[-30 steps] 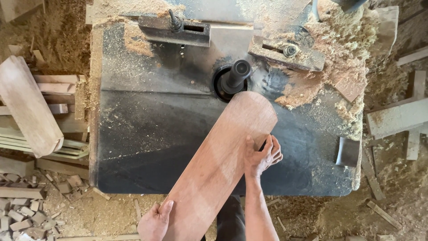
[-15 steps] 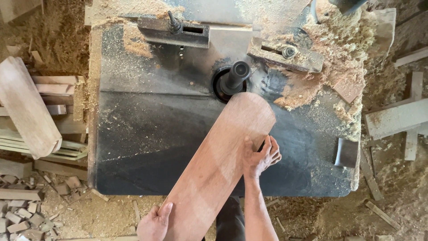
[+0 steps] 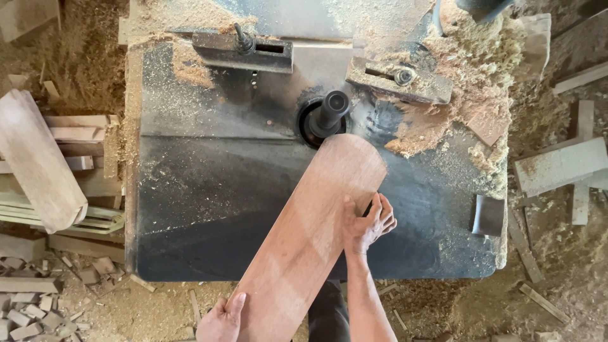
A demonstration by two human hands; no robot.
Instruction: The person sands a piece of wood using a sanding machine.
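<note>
one long reddish-brown wooden board with a rounded far end (image 3: pixel 310 234) lies flat and slanted across the dark steel machine table (image 3: pixel 209 190), its rounded tip touching or just beside the black upright spindle (image 3: pixel 329 111) that stands in a round opening of the table. the near end of the board overhangs the table's front edge.

the right hand (image 3: pixel 367 225) presses on the board's right edge near the rounded end, thumb on the top face, fingers curled over the side. the left hand (image 3: pixel 218 320) grips the left edge at the overhanging near end, thumb on top. both hands are clamped on the board and sit well apart along its length.

judgement on the step in hand: the curved end is being worked against the spindle. good practice calls for the board kept flat on the table, steady even pressure toward the spindle, a slow pivot from the near hand, and the right fingers kept well clear of the spindle.

count: one board in hand; one spindle; two slotted metal fence blocks (image 3: pixel 244 50) bolted behind the spindle; one small dark sanding block (image 3: pixel 489 215) near the table's right edge; one similar round-ended board (image 3: pixel 38 161) leaning on a stack of timber at left. pale sawdust heaps (image 3: pixel 468 82) cover the far right of the table.
</note>
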